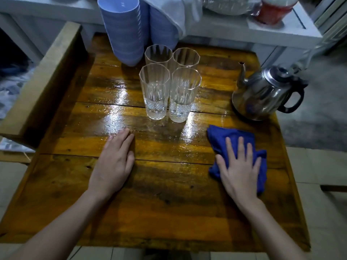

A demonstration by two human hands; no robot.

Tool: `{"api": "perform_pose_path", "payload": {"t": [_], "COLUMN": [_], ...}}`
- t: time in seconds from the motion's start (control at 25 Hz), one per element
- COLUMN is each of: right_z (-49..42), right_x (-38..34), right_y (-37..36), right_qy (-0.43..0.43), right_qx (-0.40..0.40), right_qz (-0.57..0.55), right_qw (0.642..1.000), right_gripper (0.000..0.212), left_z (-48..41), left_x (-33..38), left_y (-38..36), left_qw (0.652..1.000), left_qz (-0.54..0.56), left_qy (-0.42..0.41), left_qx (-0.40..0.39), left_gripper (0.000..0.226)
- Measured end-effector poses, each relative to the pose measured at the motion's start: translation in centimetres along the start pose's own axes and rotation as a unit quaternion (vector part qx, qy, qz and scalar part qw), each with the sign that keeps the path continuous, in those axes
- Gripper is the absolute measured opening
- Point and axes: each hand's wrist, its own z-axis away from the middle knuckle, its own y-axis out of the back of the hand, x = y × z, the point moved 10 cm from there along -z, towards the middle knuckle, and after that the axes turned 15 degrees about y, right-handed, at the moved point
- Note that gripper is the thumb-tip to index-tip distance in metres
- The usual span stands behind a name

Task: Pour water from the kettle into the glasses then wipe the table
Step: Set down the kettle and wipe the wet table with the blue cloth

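Several tall clear glasses stand grouped on the wooden table (161,194). The near left glass (154,91) and the near right glass (183,94) hold some water; the two behind them (158,54) look nearly empty. A steel kettle (262,92) with a black handle sits at the table's right edge, spout pointing left. My right hand (239,166) lies flat, fingers spread, on a blue cloth (221,136) in front of the kettle. My left hand (114,162) rests flat on bare wood, holding nothing. The wood near the glasses shines wet.
A stack of blue bowls (124,30) stands behind the glasses at the far edge. A wooden chair arm (47,76) rises on the left. Behind is a white counter (225,29) with a grey cloth, plastic-wrapped items and a red container (274,10).
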Motion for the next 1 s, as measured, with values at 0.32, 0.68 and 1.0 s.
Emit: {"api": "perform_pose_path", "payload": {"t": [0.32,0.68,1.0], "right_z": [0.6,3.6,-3.1], "right_x": [-17.2,-0.4,-9.5], "right_y": [-2.4,-0.5,-1.4], "right_qy": [0.195,0.156,0.116], "right_qx": [0.005,-0.025,-0.003], "right_qz": [-0.021,-0.017,0.002], "right_qw": [0.981,0.987,0.993], "right_gripper": [0.059,0.064,0.066], "left_z": [0.0,0.1,0.0], "left_x": [-0.3,-0.4,-0.3], "left_y": [-0.5,-0.4,-0.3], "left_qw": [1.0,1.0,1.0], "left_qz": [-0.005,0.017,0.016], "left_qy": [-0.003,0.003,0.001], "left_qx": [-0.016,-0.019,-0.012], "left_gripper": [0.056,0.055,0.054]}}
